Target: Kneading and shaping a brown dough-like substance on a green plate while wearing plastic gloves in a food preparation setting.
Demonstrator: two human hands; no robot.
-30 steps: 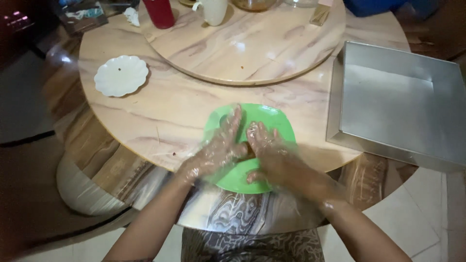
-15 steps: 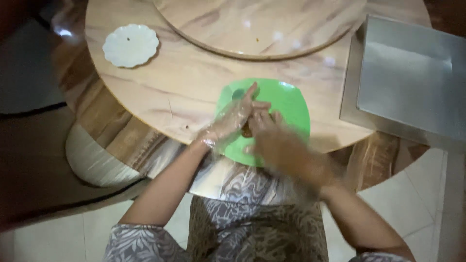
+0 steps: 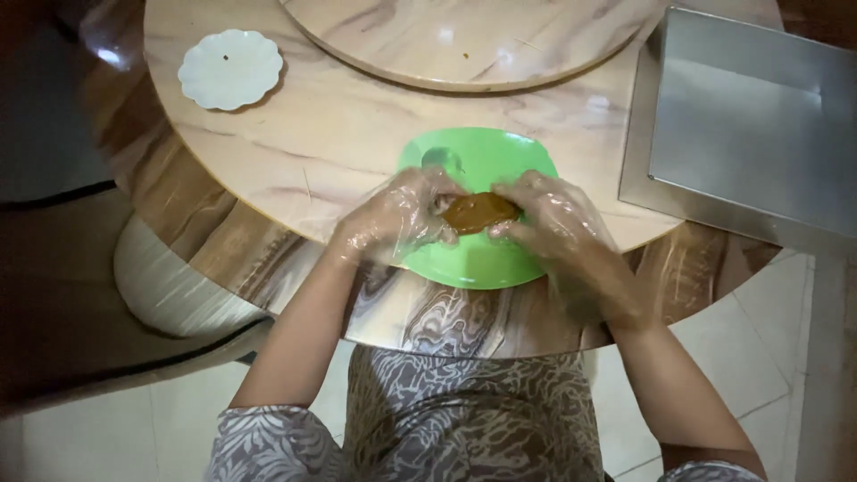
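A flat brown lump of dough (image 3: 478,211) lies on a green plastic board (image 3: 482,161) at the near edge of the round marble-patterned table (image 3: 357,134). My left hand (image 3: 397,217) and my right hand (image 3: 555,217), both in thin clear plastic gloves, grip the dough from its two ends, fingertips pressed on it. The board's near part is partly hidden by my hands.
A square metal baking tray (image 3: 741,125) sits at the right, overhanging the table edge. A small white scalloped dish (image 3: 230,69) lies at the far left. A raised turntable (image 3: 482,40) fills the table's middle. A chair seat (image 3: 170,286) stands at the lower left.
The view has tilted down towards my lap. My hands, earlier overlapping and pressing flat on the board, have drawn apart to the dough's two ends, and the brown dough now shows between them.
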